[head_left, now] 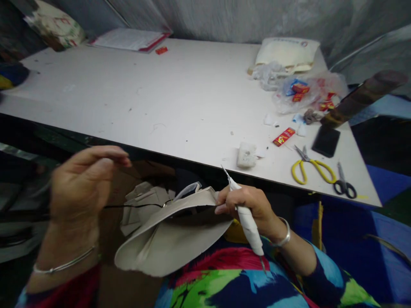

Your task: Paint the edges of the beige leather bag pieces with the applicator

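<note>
Awl (246,219) gripped in closed right hand (248,204), also pinching beige fabric (170,239); curled left hand (81,184) holds black thread (135,206) taut; white tabletop (160,98) beyond.

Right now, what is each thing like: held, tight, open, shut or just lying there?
left hand, raised, pinched on the black thread.
black thread, pulled tight to the beige hat.
beige hat, held at its brim.
right hand, shut on white-wrapped pointed tool.
yellow scissors, lying flat on table.
black scissors, shut, lying flat.
phone, screen dark.
</note>
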A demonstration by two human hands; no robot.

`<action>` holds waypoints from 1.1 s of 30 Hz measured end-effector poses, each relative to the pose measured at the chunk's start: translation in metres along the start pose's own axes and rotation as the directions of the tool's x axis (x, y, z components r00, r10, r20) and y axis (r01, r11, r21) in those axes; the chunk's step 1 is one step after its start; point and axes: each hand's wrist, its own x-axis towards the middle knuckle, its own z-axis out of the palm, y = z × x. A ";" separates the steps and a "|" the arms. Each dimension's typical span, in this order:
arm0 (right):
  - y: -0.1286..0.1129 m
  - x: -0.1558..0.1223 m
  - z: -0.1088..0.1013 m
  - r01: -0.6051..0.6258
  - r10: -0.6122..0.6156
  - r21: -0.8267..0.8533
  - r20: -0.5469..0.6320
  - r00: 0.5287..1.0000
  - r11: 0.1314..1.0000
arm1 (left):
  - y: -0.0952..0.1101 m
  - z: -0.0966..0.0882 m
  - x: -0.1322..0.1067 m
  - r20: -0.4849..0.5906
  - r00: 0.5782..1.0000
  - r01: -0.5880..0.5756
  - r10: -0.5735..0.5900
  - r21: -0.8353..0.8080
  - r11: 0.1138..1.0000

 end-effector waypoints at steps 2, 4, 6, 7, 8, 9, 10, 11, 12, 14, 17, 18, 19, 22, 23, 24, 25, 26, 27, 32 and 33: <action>0.004 0.001 0.002 -0.024 0.024 -0.007 -0.026 0.999 1.000 | -0.003 0.028 0.000 0.374 0.926 -0.034 0.045 -0.037 0.999; 0.010 0.002 0.007 -0.052 0.052 0.001 -0.085 0.995 0.999 | -0.007 0.060 -0.006 0.673 0.739 0.012 0.029 -0.056 0.998; 0.017 0.002 0.011 -0.085 0.084 0.006 -0.182 0.980 0.996 | -0.011 0.089 -0.014 0.789 0.613 0.065 0.051 -0.114 0.991; 0.020 0.002 0.013 -0.111 0.109 0.003 -0.237 0.965 0.994 | -0.014 0.101 -0.018 0.815 0.576 0.088 0.065 -0.141 0.986; 0.023 0.002 0.015 -0.139 0.132 -0.002 -0.295 0.946 0.990 | -0.018 0.110 -0.022 0.834 0.547 0.105 0.075 -0.158 0.982; 0.027 0.002 0.017 -0.162 0.151 -0.004 -0.350 0.925 0.987 | -0.021 0.118 -0.024 0.845 0.529 0.119 0.075 -0.161 0.980; 0.030 0.001 0.018 -0.183 0.168 0.000 -0.395 0.903 0.983 | -0.024 0.123 -0.026 0.852 0.520 0.129 0.061 -0.149 0.980; 0.032 0.000 0.018 -0.198 0.182 0.007 -0.429 0.885 0.980 | -0.026 0.127 -0.027 0.857 0.514 0.134 0.038 -0.124 0.983; 0.035 0.000 0.019 -0.206 0.191 0.016 -0.452 0.871 0.978 | -0.028 0.130 -0.027 0.858 0.514 0.132 0.010 -0.091 0.987; 0.039 -0.001 0.020 -0.216 0.203 0.028 -0.475 0.856 0.976 | -0.029 0.135 -0.029 0.850 0.524 0.113 -0.042 -0.021 0.993; 0.043 0.001 0.023 -0.236 0.220 0.028 -0.485 0.846 0.971 | -0.028 0.144 -0.034 0.802 0.593 0.056 -0.069 0.045 0.997; 0.044 0.002 0.023 -0.240 0.221 0.023 -0.485 0.846 0.970 | -0.028 0.147 -0.036 0.774 0.630 0.043 -0.067 0.052 0.998; 0.045 0.003 0.024 -0.242 0.218 0.014 -0.484 0.848 0.970 | -0.029 0.150 -0.038 0.744 0.665 0.036 -0.063 0.053 0.998; 0.049 0.004 0.025 -0.229 0.195 -0.017 -0.466 0.863 0.973 | -0.038 0.151 -0.032 0.693 0.718 0.055 -0.070 0.045 0.998; 0.050 0.003 0.023 -0.222 0.194 -0.009 -0.456 0.869 0.975 | -0.042 0.148 -0.025 0.688 0.720 0.080 -0.090 0.046 0.996; 0.051 0.001 0.021 -0.213 0.198 0.016 -0.446 0.873 0.977 | -0.047 0.142 -0.016 0.680 0.724 0.118 -0.115 0.043 0.992; 0.053 -0.001 0.018 -0.198 0.204 0.060 -0.440 0.875 0.978 | -0.052 0.135 -0.005 0.657 0.738 0.175 -0.152 0.030 0.984; 0.054 -0.005 0.013 -0.178 0.211 0.115 -0.444 0.871 0.977 | -0.056 0.127 0.008 0.625 0.755 0.254 -0.201 0.004 0.967; 0.055 -0.009 0.007 -0.156 0.217 0.167 -0.458 0.862 0.974 | -0.059 0.119 0.020 0.573 0.778 0.347 -0.259 -0.048 0.937; 0.061 -0.030 -0.031 -0.267 0.280 0.113 -0.598 0.751 0.957 | -0.054 0.101 0.046 0.608 0.619 0.704 -0.497 -0.150 0.694; 0.062 -0.032 -0.038 -0.324 0.304 0.088 -0.631 0.714 0.942 | -0.051 0.107 0.040 0.625 0.587 0.729 -0.515 -0.132 0.672</action>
